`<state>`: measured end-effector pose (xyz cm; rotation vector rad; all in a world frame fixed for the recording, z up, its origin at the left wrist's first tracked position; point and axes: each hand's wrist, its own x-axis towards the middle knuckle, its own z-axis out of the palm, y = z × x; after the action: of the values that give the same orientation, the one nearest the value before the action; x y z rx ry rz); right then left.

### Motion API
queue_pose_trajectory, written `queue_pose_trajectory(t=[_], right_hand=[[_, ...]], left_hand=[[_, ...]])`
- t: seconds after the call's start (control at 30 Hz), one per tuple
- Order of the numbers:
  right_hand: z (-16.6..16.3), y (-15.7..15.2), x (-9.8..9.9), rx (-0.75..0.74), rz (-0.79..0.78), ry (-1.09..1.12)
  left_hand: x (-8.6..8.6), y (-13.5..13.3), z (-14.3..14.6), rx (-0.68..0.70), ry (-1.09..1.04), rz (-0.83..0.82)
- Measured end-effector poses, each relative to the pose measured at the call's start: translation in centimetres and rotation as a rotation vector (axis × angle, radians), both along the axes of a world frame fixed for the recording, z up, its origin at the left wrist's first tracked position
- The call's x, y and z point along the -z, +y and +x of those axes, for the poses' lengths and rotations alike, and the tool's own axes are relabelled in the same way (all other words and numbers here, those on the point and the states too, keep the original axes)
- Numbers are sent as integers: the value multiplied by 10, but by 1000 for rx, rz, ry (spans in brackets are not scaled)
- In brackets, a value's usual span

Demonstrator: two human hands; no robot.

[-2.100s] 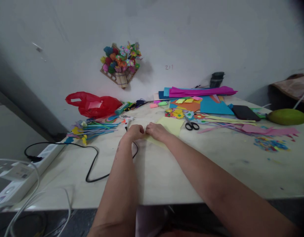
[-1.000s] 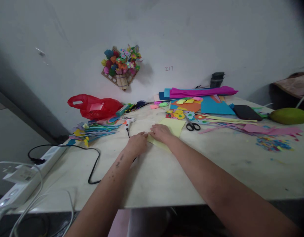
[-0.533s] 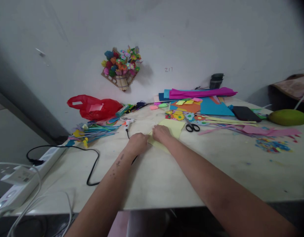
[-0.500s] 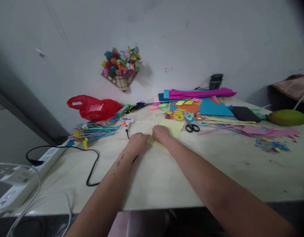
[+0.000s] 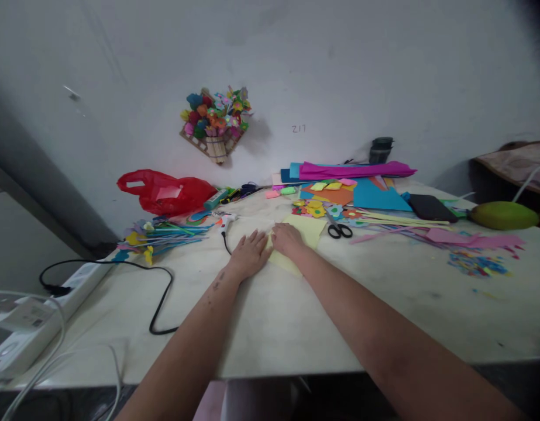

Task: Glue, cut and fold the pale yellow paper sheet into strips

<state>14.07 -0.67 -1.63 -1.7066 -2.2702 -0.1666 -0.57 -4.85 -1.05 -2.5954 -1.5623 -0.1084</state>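
A pale yellow sheet of paper (image 5: pixel 311 229) lies on the table under my right hand (image 5: pixel 288 238). The fingers of that hand are curled and closed at the sheet's left edge, where their tips are partly hidden. Flat on the tabletop just left of the sheet is my left hand (image 5: pixel 251 255), open with its fingers stretched out and its thumb side close to the paper's edge. Black-handled scissors (image 5: pixel 340 230) rest right of the sheet. Behind the left hand lies a white glue gun (image 5: pixel 226 222) with a black cord.
Foam flowers (image 5: pixel 316 208), coloured sheets (image 5: pixel 379 193) and pink strips (image 5: pixel 471 235) spread to the right, with small paper scraps (image 5: pixel 478 263). A red plastic bag (image 5: pixel 171 196), stemmed flowers (image 5: pixel 164 234) and a white power strip (image 5: pixel 45 318) are on the left.
My left hand has gone from closed fingers at the paper's left edge to lying flat with fingers extended. The right hand stays at the paper. The view has shifted slightly.
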Motion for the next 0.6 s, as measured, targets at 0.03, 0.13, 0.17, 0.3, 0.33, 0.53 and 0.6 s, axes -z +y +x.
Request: queue_pose_trajectory(t=[0.03,0.13,0.17,0.3,0.33,0.53,0.6], right_hand=[[2,2,0,0,5,-4],[7,5,-1,-5,28,-49],[8,5,-2,1,27,-67],[7,2,-11,27,-19,-140],[6,2,-13,28,-30,-158],[9,10,-18,53,-45,-250],[12,14,-18,57,-49,-272]], left_hand=[[-1,-1,1,-2,1,-1],[-3,-3,3,-3,4,10],[-3,-4,4,-6,4,12],[-4,-5,6,-24,-1,14],[-4,-5,7,-27,-1,12],[-1,-5,8,-44,-17,11],[0,-6,8,-50,-34,9]])
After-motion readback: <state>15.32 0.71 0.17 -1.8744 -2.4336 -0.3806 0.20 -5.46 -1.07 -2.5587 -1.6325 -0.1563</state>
